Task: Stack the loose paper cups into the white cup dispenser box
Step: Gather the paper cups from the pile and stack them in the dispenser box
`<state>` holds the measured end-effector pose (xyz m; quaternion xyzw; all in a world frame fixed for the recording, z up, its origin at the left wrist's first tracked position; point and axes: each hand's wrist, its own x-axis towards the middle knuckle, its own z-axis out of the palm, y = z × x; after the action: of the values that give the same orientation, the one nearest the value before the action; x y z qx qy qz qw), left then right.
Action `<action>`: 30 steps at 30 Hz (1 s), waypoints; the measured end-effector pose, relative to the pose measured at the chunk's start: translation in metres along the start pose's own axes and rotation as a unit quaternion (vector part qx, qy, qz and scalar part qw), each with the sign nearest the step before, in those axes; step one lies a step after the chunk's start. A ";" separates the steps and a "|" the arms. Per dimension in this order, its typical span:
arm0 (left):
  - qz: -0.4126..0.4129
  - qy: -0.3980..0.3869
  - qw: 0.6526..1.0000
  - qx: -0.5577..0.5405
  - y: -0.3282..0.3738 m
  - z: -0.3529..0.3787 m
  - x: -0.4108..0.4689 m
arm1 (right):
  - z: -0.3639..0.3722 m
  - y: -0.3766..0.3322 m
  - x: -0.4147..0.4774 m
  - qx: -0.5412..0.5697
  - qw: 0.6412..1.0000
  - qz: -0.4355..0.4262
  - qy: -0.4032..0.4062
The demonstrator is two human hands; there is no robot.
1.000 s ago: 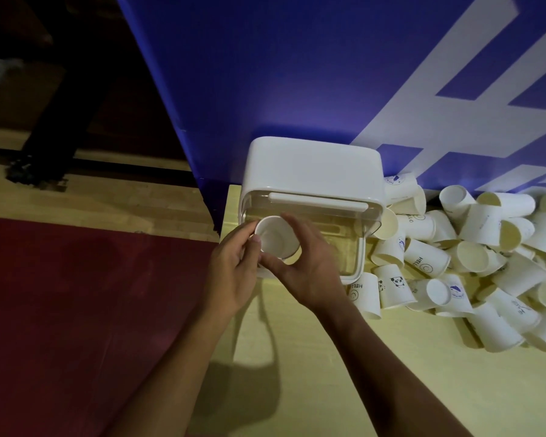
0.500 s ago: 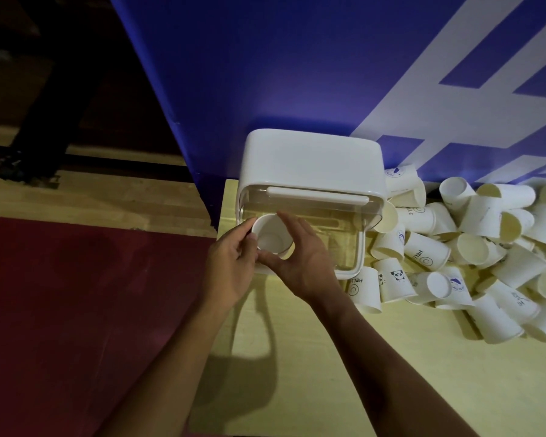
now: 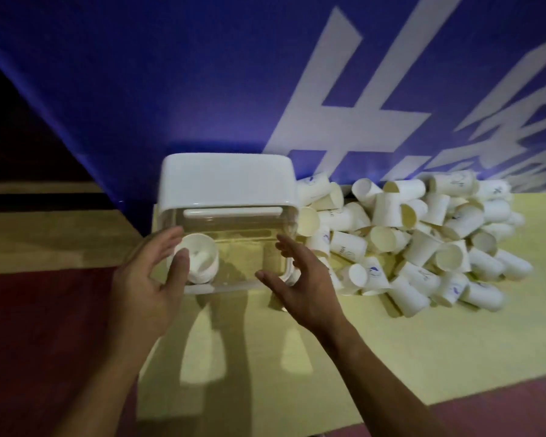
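Observation:
The white cup dispenser box (image 3: 226, 181) stands against the blue wall, its clear front compartment facing me. One paper cup (image 3: 199, 261) stands inside it at the left, mouth toward me. My left hand (image 3: 145, 285) hovers just left of that cup with fingers spread, holding nothing. My right hand (image 3: 300, 285) is open in front of the box's right corner, also empty. A heap of loose paper cups (image 3: 416, 241) lies to the right of the box on the yellow mat (image 3: 375, 351).
A blue wall (image 3: 202, 74) with white lettering rises directly behind the box and the heap. Red flooring (image 3: 38, 342) lies left of the mat, with a wooden strip (image 3: 44, 234) beyond it.
Both hands let go of the cup, which now sits in the box's left side. The hands have spread apart and drawn back, the right one moving rightward. The view has shifted closer.

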<state>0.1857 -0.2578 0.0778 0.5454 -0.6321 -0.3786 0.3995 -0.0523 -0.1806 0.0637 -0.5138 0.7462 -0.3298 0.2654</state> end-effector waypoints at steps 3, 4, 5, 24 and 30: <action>0.036 -0.046 0.998 -0.011 0.040 0.036 0.010 | -0.046 0.027 -0.007 0.019 0.997 0.046 0.052; 0.054 -0.063 0.997 -0.005 0.054 0.052 0.012 | -0.061 0.037 -0.010 0.018 0.996 0.054 0.063; 0.072 -0.080 0.994 0.006 0.067 0.068 0.012 | -0.077 0.049 -0.013 0.011 0.996 0.059 0.073; 0.033 -0.278 0.943 0.178 0.162 0.487 -0.059 | -0.321 0.308 -0.051 0.079 0.970 0.177 0.145; -0.011 -0.242 0.932 0.271 0.148 0.545 -0.064 | -0.355 0.349 -0.045 0.085 0.969 0.183 0.142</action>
<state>-0.3662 -0.1534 -0.0072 0.5314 -0.7823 -0.3180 0.0675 -0.5047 0.0283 0.0268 -0.2916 0.8272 -0.4072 0.2548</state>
